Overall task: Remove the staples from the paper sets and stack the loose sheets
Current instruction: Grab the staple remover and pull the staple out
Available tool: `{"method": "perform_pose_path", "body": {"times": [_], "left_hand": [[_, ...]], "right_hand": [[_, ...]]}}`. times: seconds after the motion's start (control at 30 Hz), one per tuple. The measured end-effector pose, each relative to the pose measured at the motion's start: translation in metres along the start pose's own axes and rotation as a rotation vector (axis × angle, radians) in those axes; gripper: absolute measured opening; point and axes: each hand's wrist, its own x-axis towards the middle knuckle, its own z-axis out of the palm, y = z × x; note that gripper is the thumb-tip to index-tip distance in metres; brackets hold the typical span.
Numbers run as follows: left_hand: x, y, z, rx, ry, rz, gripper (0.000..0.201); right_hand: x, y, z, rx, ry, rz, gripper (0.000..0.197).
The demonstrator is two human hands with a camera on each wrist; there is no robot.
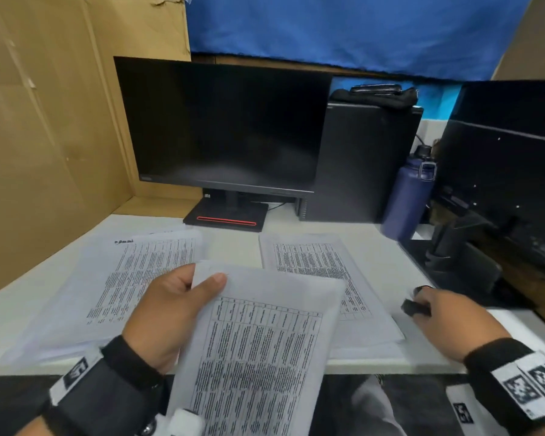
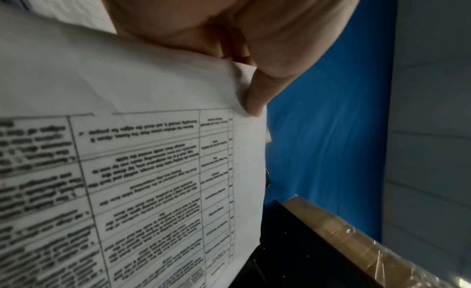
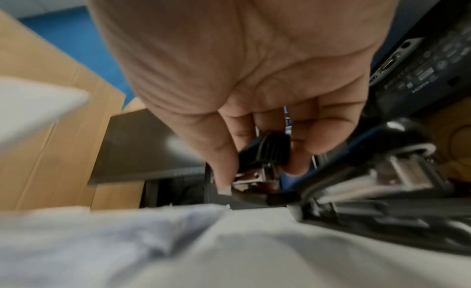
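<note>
My left hand (image 1: 183, 297) holds a printed paper set (image 1: 258, 350) by its upper left corner, lifted over the desk's front edge; the thumb (image 2: 257, 99) presses on top of the sheet (image 2: 153, 151). My right hand (image 1: 438, 309) is low over the desk to the right, fingers curled round a small black staple remover (image 1: 417, 306), whose black grip and metal jaws (image 3: 265, 157) show between thumb and fingers. A spread pile of printed sheets (image 1: 129, 278) lies at the left and another pile (image 1: 321, 269) at the centre right.
A dark monitor (image 1: 224, 124) on its stand sits at the back, a black computer case (image 1: 359, 162) and a blue bottle (image 1: 409, 196) to its right. A black stapler (image 3: 382, 175) and a second monitor's base (image 1: 463, 256) crowd the right side. Cardboard walls the left.
</note>
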Motion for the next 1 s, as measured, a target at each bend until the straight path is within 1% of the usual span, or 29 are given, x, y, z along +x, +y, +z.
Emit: {"method": "perform_pose_path", "body": {"times": [0.07, 0.1, 0.17, 0.27, 0.33, 0.4, 0.43, 0.5, 0.57, 0.73, 0.93, 1.0], "left_hand": [[-0.003, -0.002, 0.004, 0.051, -0.002, 0.020, 0.015], [-0.005, -0.003, 0.006, 0.081, -0.001, 0.035, 0.014], [-0.008, -0.005, 0.011, 0.133, 0.004, 0.068, 0.013], [-0.013, -0.008, 0.018, 0.155, -0.006, 0.082, 0.014], [-0.018, -0.009, 0.022, 0.151, -0.032, 0.077, 0.014], [-0.022, -0.008, 0.026, 0.124, -0.076, 0.060, 0.009], [-0.025, -0.007, 0.028, 0.102, -0.097, 0.048, 0.009], [-0.027, -0.008, 0.031, 0.053, -0.131, 0.025, 0.022], [-0.028, -0.009, 0.032, 0.001, -0.150, -0.004, 0.030], [-0.027, -0.014, 0.034, -0.117, -0.158, -0.068, 0.036], [-0.028, -0.016, 0.037, -0.157, -0.165, -0.057, 0.027], [-0.028, -0.017, 0.037, -0.159, -0.172, -0.046, 0.025]], "right_hand": [[-0.013, -0.013, -0.022, 0.195, 0.038, -0.026, 0.006], [-0.022, -0.023, -0.032, 0.292, 0.057, -0.066, 0.006], [-0.045, -0.048, -0.045, 0.472, 0.082, -0.199, 0.008], [-0.086, -0.096, -0.045, 0.736, -0.009, -0.412, 0.015], [-0.105, -0.126, -0.034, 0.849, -0.088, -0.482, 0.023], [-0.109, -0.144, -0.016, 0.873, -0.093, -0.495, 0.030], [-0.108, -0.150, -0.007, 0.862, -0.072, -0.489, 0.032], [-0.105, -0.155, 0.005, 0.833, -0.014, -0.491, 0.033], [-0.103, -0.155, 0.011, 0.803, 0.035, -0.512, 0.032], [-0.105, -0.153, 0.013, 0.748, 0.063, -0.503, 0.026], [-0.107, -0.153, 0.018, 0.748, 0.140, -0.486, 0.020], [-0.108, -0.154, 0.019, 0.745, 0.155, -0.478, 0.021]]}}
